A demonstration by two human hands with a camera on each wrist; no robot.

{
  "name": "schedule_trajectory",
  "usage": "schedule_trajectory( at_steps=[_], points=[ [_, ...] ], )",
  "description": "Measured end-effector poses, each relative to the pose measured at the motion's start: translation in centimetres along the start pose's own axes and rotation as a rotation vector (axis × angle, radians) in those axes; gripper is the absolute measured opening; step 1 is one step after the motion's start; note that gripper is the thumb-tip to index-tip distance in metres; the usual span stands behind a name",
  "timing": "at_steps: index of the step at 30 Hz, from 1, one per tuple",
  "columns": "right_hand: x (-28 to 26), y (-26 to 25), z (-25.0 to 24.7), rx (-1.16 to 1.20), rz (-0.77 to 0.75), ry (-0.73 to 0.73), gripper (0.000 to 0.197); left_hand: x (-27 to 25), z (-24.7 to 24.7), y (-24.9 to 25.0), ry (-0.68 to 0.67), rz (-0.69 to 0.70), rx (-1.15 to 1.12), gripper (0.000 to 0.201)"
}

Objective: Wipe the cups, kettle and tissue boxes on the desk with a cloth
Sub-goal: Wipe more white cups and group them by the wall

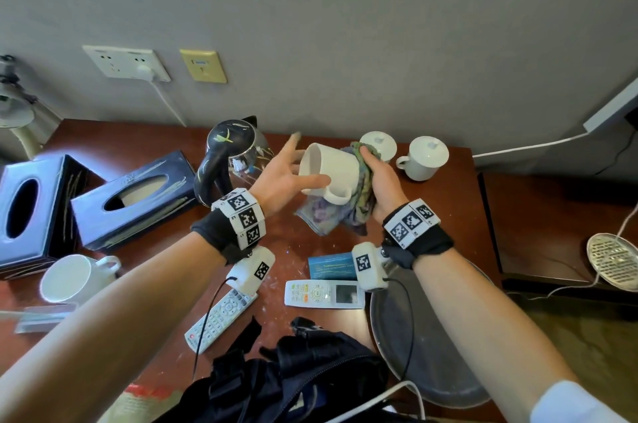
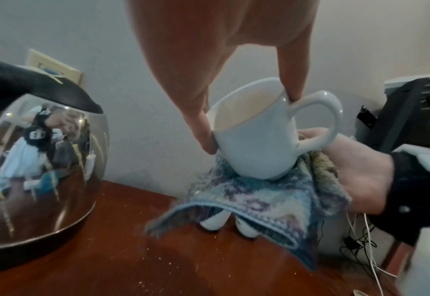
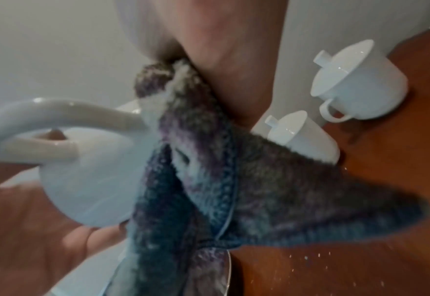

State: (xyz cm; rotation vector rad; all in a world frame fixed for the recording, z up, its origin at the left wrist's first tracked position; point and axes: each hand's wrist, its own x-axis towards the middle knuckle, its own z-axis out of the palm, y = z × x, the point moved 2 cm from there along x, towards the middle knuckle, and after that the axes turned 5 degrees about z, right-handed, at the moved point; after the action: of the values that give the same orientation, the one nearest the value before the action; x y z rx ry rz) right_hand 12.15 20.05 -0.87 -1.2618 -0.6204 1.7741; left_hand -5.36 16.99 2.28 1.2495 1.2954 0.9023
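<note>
My left hand point(image 1: 281, 177) holds a white mug point(image 1: 331, 169) tilted in the air above the desk, thumb and a finger point(image 2: 201, 130) pinching its rim. My right hand point(image 1: 379, 182) grips a blue-purple cloth point(image 1: 360, 196) and presses it against the mug's point(image 2: 254, 140) base and side; the cloth point(image 2: 259, 200) hangs below. The shiny kettle point(image 1: 231, 160) stands just left of my hands. Two dark tissue boxes point(image 1: 31, 212) point(image 1: 134, 198) lie at the left. Two lidded white cups point(image 1: 378, 146) point(image 1: 426, 156) stand by the wall, and an open cup point(image 1: 76, 279) lies near left.
Two remotes point(image 1: 221, 319) point(image 1: 324, 295) and a blue card point(image 1: 331, 265) lie on the brown desk point(image 1: 138, 136) below my wrists. A round metal tray point(image 1: 431, 360) sits at the near right edge, a black bag point(image 1: 293, 381) at the front. White cables run along the wall.
</note>
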Motion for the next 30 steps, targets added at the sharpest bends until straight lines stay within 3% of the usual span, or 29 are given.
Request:
schedule_trajectory(
  at_steps=[4, 7, 9, 12, 14, 16, 21, 23, 25, 28, 30],
  points=[
    [-0.4, 0.0, 0.3, -0.019, -0.089, 0.068, 0.027, -0.2, 0.2, -0.4, -0.085, -0.064, -0.004, 0.078],
    [-1.1, 0.4, 0.5, -0.144, -0.193, 0.067, 0.017, -0.1, -0.4, -0.4, -0.04, -0.139, -0.045, 0.082],
    [-1.7, 0.1, 0.4, -0.33, -0.337, 0.062, 0.013, -0.1, -0.5, -0.2, -0.013, -0.133, -0.038, 0.079],
    [-2.6, 0.1, 0.6, -0.746, -0.68, -0.016, 0.024, 0.0, -0.4, 0.3, -0.009, -0.092, 0.035, 0.068],
    [-2.7, 0.4, 0.8, -0.94, -0.859, -0.071, 0.032, 0.4, -0.5, 0.3, -0.002, -0.081, 0.056, 0.075],
    [-2.2, 0.2, 0.8, -0.926, -0.811, -0.098, 0.034, 0.5, -0.6, 0.4, 0.019, -0.047, 0.123, 0.081],
    [0.0, -0.2, -0.1, -0.441, -0.163, 0.061, 0.028, -0.5, -0.2, 0.2, -0.001, 0.085, 0.438, 0.085],
    [0.4, -0.1, -0.1, -0.308, -0.038, 0.063, 0.028, -0.6, 0.1, 0.2, -0.043, 0.137, 0.549, 0.087],
    [0.2, -0.2, 0.0, -0.396, -0.104, 0.077, 0.024, -0.2, 0.2, 0.5, -0.065, 0.15, 0.633, 0.086],
    [-1.6, -0.2, 0.6, -0.638, -0.332, 0.072, 0.018, 0.6, 0.2, 0.6, -0.075, 0.11, 0.697, 0.086],
    [-2.6, 0.7, 0.7, -0.731, -0.483, 0.015, 0.027, 0.9, 0.2, 0.2, -0.063, 0.064, 0.665, 0.087]
  ],
)
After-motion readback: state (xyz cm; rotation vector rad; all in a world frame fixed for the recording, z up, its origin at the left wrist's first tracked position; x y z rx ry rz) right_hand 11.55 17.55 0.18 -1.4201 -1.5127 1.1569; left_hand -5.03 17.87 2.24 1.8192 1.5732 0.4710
